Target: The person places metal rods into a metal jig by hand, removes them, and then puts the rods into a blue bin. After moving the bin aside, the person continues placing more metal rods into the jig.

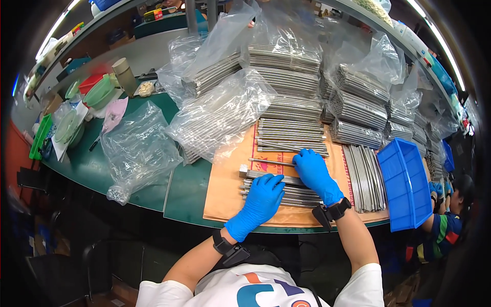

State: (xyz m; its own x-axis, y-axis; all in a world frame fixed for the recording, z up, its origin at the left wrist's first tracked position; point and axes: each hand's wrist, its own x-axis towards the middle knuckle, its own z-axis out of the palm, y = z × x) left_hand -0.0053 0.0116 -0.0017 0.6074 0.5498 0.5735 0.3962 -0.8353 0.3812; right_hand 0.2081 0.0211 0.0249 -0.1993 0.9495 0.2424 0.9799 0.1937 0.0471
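My right hand [314,171], in a blue glove, is closed on one end of a single thin metal rod [271,162], which points left above brown paper. My left hand [262,200], gloved too, lies over a row of metal rods [294,197] near the table's front edge. Its fingers are slightly apart, their tips by a square metal bar [289,179] lying along the row's far side. A small metal block [244,171] is at the bar's left end. Beyond my right hand another row of rods [291,135] lies flat on the paper.
Loose rods [364,178] lie to the right, beside a blue bin [407,184]. Stacked rod bundles [294,79] in clear plastic stand behind. A plastic-covered bundle [220,115] and a crumpled bag [140,148] are at left. A co-worker's arm [428,222] shows far right.
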